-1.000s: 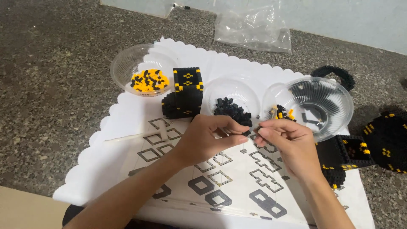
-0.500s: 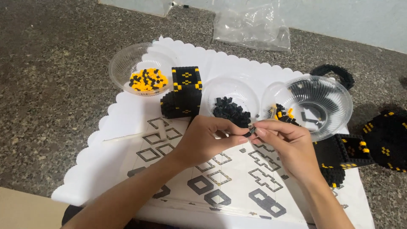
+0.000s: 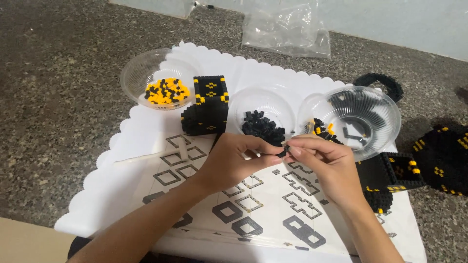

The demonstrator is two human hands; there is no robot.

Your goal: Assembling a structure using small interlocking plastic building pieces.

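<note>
My left hand [image 3: 234, 163] and my right hand [image 3: 324, 163] meet over a white scalloped tray [image 3: 146, 131], fingertips pinching a small cluster of tiny black bricks [image 3: 284, 150] between them. Just behind the hands stands a clear bowl of black bricks [image 3: 263, 117]. A black and yellow brick block [image 3: 209, 104] stands to its left. A printed sheet with diamond outlines [image 3: 253, 199] lies under my wrists.
A clear bowl of yellow and black bricks [image 3: 163, 85] sits at the tray's far left. A large clear bowl [image 3: 363, 117] tilts at the right. Black and yellow built pieces [image 3: 446, 160] lie at right, a plastic bag [image 3: 287, 29] behind, on a speckled stone floor.
Both hands stay together at the same spot, with only small finger movement on the black bricks. The view has shifted slightly.
</note>
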